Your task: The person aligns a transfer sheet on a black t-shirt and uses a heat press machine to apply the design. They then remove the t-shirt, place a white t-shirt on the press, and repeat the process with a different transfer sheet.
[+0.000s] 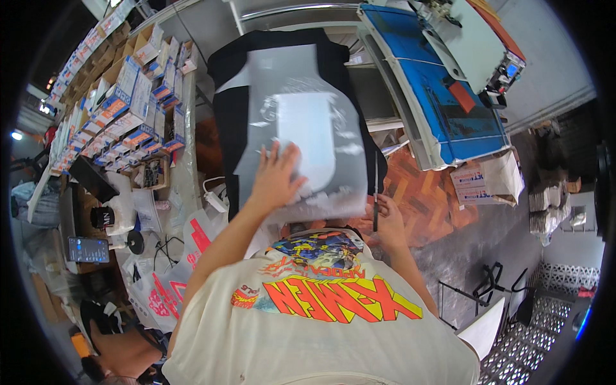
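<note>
Black cloth garment [226, 135], spread out. Translucent plastic sheet [269, 122] over its middle, reaching the near edge; white round-cornered panel [308, 128] showing within. Person's left hand [276, 176]: laid on the sheet, fingers slightly spread. Right hand [388, 215]: pinching a slim, dark-handled tool [376, 179] beside the garment's near right corner.

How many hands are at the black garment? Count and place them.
2: the left hand lies on the translucent sheet over the black garment; the right hand, beside the garment, holds a slim tool.
</note>
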